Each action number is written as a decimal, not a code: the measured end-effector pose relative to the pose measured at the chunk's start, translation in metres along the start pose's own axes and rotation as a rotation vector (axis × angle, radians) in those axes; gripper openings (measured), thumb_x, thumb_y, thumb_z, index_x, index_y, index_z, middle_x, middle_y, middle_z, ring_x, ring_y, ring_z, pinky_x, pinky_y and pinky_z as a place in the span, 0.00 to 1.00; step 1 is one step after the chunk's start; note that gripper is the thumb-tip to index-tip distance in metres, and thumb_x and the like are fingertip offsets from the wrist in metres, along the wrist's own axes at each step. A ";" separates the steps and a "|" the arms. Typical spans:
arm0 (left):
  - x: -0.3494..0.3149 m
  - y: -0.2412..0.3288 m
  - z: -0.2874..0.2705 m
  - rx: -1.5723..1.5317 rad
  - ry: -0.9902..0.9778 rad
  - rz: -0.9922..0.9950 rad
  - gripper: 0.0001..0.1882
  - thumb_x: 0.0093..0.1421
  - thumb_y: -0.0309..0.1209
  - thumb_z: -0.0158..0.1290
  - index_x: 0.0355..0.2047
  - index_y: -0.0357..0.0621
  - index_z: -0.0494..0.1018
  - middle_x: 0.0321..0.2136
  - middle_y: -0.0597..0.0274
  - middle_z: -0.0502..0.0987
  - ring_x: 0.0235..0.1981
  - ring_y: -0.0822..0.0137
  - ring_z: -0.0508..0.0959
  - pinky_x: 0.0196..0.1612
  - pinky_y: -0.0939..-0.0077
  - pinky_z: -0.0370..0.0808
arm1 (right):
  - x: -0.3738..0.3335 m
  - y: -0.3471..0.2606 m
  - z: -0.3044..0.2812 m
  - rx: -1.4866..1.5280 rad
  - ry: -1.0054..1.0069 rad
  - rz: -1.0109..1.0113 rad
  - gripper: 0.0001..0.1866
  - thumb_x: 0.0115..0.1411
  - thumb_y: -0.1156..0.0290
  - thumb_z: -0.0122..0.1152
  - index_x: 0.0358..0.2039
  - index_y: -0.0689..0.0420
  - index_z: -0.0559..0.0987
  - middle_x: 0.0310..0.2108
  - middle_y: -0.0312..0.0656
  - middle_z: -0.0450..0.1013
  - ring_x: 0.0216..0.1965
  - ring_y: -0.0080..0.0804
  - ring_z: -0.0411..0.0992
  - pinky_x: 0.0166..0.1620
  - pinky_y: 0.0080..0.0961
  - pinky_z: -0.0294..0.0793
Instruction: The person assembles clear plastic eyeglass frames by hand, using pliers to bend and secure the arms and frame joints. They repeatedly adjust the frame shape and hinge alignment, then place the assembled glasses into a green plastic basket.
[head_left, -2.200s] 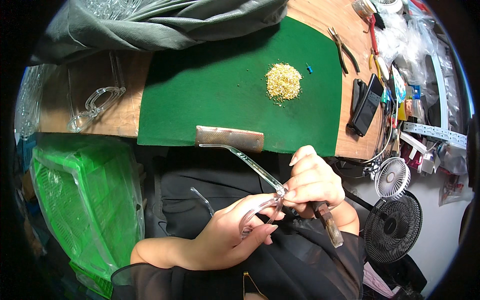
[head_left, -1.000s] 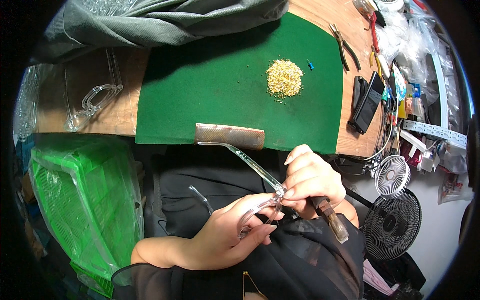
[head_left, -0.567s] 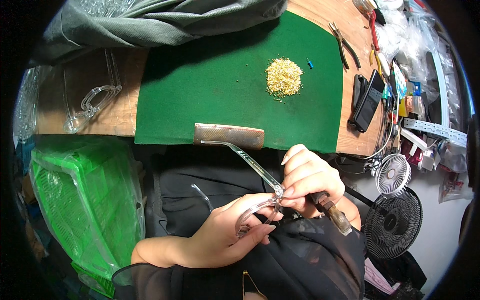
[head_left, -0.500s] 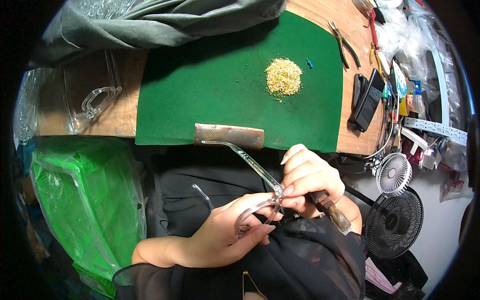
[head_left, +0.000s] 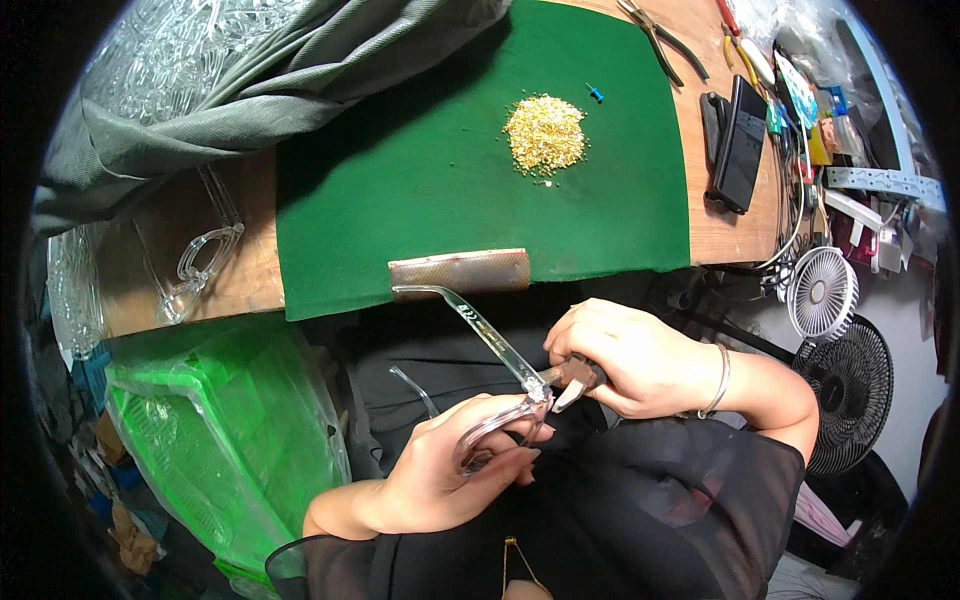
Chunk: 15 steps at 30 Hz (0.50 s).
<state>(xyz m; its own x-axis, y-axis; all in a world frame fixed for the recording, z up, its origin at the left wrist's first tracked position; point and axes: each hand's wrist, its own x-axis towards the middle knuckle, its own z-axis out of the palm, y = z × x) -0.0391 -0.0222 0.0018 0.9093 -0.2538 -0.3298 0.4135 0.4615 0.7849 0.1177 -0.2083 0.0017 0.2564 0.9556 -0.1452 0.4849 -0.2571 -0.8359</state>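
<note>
Clear plastic eyeglasses (head_left: 497, 343) are gripped by the rim in my left hand (head_left: 435, 468), in front of my lap. One temple points up and away toward the mat's front edge; the other shows behind my fingers. My right hand (head_left: 640, 358) is closed around a short brown-handled hand tool (head_left: 580, 372) with a pale lower part. The tool's narrow end meets the hinge corner of the eyeglasses; its exact kind is hidden by my fingers. Just beyond the temple tip, a worn brown block (head_left: 460, 271) lies along the mat's front edge.
The green mat (head_left: 390, 190) bears a pile of tiny gold-coloured parts (head_left: 545, 135) and a blue pin (head_left: 595, 93). Pliers (head_left: 660, 45) and a black phone (head_left: 740, 145) lie right. More clear frames (head_left: 205, 255) sit left, above a green crate (head_left: 200, 430). Fans (head_left: 823, 293) stand right.
My right hand has turned the brown-handled tool from its palm to the hinge of the eyeglasses. The left hand keeps its hold. The whole view has shifted and tilted slightly.
</note>
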 end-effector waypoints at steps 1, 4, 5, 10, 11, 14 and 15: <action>0.000 0.000 0.000 0.004 0.006 0.001 0.21 0.57 0.12 0.48 0.52 0.31 0.63 0.43 0.52 0.73 0.31 0.73 0.79 0.36 0.83 0.76 | 0.002 -0.001 0.000 -0.008 0.000 -0.015 0.12 0.49 0.75 0.59 0.34 0.60 0.70 0.32 0.46 0.69 0.37 0.46 0.69 0.43 0.35 0.70; -0.001 -0.001 0.001 0.015 0.020 0.015 0.22 0.57 0.11 0.48 0.52 0.33 0.64 0.42 0.52 0.74 0.31 0.73 0.79 0.35 0.82 0.76 | 0.006 -0.002 -0.002 -0.047 -0.009 -0.055 0.12 0.49 0.75 0.60 0.34 0.60 0.69 0.32 0.46 0.68 0.38 0.45 0.69 0.43 0.34 0.70; -0.001 -0.002 0.001 0.020 0.021 0.025 0.22 0.56 0.11 0.48 0.52 0.33 0.64 0.41 0.53 0.74 0.31 0.73 0.79 0.35 0.82 0.76 | 0.007 -0.004 -0.002 -0.069 -0.016 -0.062 0.13 0.49 0.75 0.60 0.34 0.60 0.69 0.32 0.46 0.68 0.38 0.45 0.68 0.43 0.34 0.70; -0.001 -0.002 0.000 0.216 0.042 0.071 0.21 0.53 0.12 0.52 0.48 0.34 0.66 0.36 0.53 0.74 0.29 0.69 0.80 0.32 0.80 0.77 | 0.010 -0.008 -0.005 -0.131 -0.018 -0.107 0.14 0.46 0.74 0.62 0.33 0.59 0.69 0.32 0.44 0.67 0.39 0.43 0.67 0.43 0.33 0.69; -0.001 -0.004 0.000 0.256 0.057 0.100 0.21 0.52 0.13 0.53 0.47 0.34 0.67 0.35 0.53 0.75 0.28 0.68 0.80 0.31 0.79 0.77 | 0.011 -0.009 -0.005 -0.145 -0.021 -0.119 0.14 0.46 0.74 0.62 0.33 0.59 0.69 0.32 0.44 0.67 0.38 0.42 0.67 0.43 0.32 0.69; -0.001 -0.001 -0.001 0.391 0.052 0.149 0.20 0.52 0.12 0.53 0.46 0.32 0.67 0.35 0.52 0.76 0.29 0.67 0.80 0.32 0.77 0.77 | 0.013 -0.011 -0.008 -0.165 -0.044 -0.127 0.14 0.45 0.74 0.62 0.32 0.59 0.69 0.32 0.44 0.67 0.38 0.42 0.67 0.43 0.31 0.69; 0.000 0.001 -0.001 0.439 0.042 0.159 0.19 0.53 0.12 0.52 0.46 0.31 0.67 0.35 0.51 0.76 0.30 0.67 0.80 0.33 0.77 0.76 | 0.013 -0.012 -0.008 -0.168 -0.054 -0.125 0.14 0.45 0.74 0.62 0.32 0.59 0.69 0.31 0.44 0.66 0.38 0.42 0.67 0.43 0.31 0.69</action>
<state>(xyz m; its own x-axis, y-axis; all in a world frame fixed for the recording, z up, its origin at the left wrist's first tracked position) -0.0387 -0.0211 0.0018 0.9645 -0.1702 -0.2017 0.2184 0.0857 0.9721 0.1221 -0.1944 0.0140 0.1428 0.9867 -0.0778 0.6436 -0.1523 -0.7500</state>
